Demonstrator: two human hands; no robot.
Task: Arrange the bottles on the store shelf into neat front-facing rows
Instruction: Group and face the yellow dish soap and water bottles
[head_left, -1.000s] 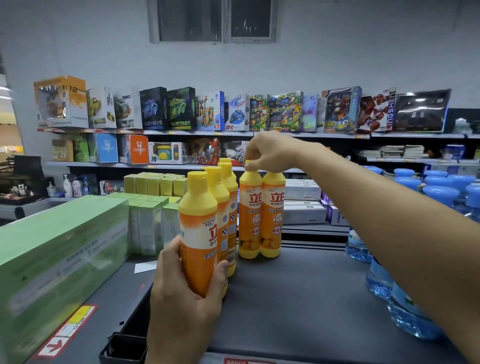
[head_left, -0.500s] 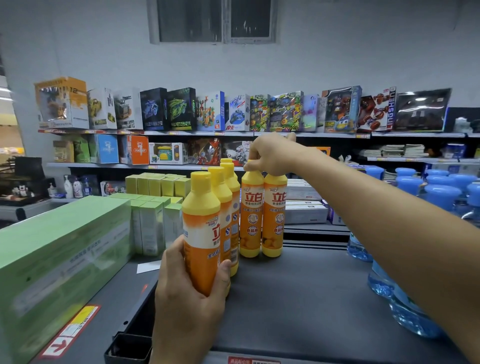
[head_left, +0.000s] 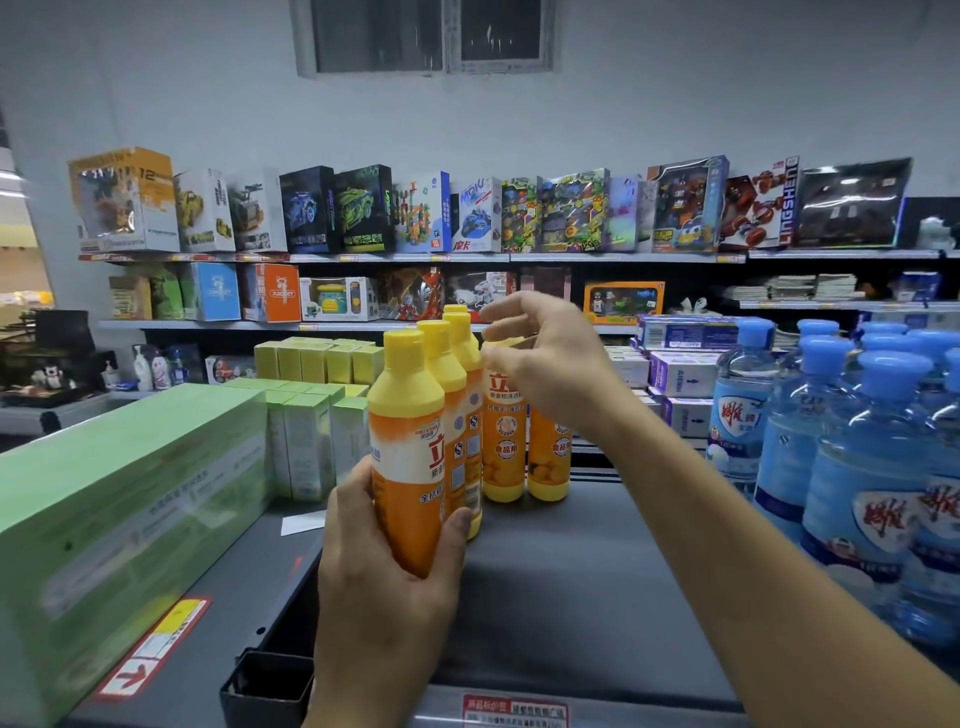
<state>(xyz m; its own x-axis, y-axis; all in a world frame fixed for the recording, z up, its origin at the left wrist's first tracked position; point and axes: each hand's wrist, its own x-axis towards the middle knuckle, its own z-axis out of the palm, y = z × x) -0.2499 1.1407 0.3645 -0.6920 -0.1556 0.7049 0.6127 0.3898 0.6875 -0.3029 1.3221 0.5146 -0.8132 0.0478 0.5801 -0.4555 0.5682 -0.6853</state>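
Several orange bottles with yellow caps stand on the dark grey shelf (head_left: 571, 582). My left hand (head_left: 384, 587) grips the front bottle (head_left: 408, 441) of the left column, its label turned partly to the right. Behind it stand more bottles (head_left: 457, 410) in a line. To the right, two back bottles (head_left: 503, 447) face front with labels showing. My right hand (head_left: 545, 364) hovers in front of their caps with fingers loosely spread, holding nothing and hiding the tops.
Long green boxes (head_left: 119, 519) lie at the left, small green cartons (head_left: 306, 441) behind them. Blue water bottles (head_left: 852, 467) crowd the right side. Toy boxes (head_left: 415, 218) fill the far shelves. A black bin (head_left: 265, 691) sits at the front edge.
My right hand has let go of the two back bottles' caps and pulled back with fingers spread. My left hand still grips the front bottle.
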